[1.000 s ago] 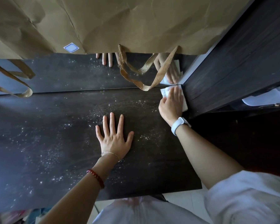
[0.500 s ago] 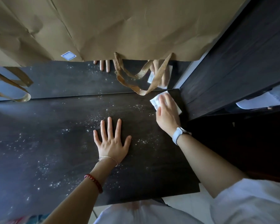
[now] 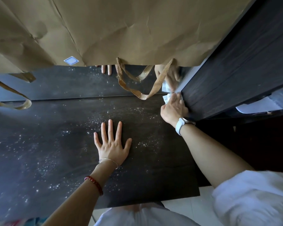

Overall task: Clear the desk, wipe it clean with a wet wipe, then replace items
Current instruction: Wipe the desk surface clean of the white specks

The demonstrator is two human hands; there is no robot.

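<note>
The desk (image 3: 59, 160) is a dark wood surface speckled with pale dust; a mirror panel (image 3: 64, 85) stands along its far edge and reflects both hands. The left hand (image 3: 112, 148) lies flat on the desk near its middle, fingers straight and spread apart, holding nothing; a thin chain and a red bead bracelet (image 3: 94, 185) sit on that wrist and forearm. The right hand (image 3: 174, 110) presses the wet wipe (image 3: 167, 97) against the desk in the far right corner, touching the dark cabinet side (image 3: 235, 70); its fingers lie over the wipe, fairly straight; a white watch (image 3: 180, 126) is on that wrist. Brown paper bags (image 3: 121, 30) hang above, their ribbon handles (image 3: 147, 85) dangling just beside the wipe.
</note>
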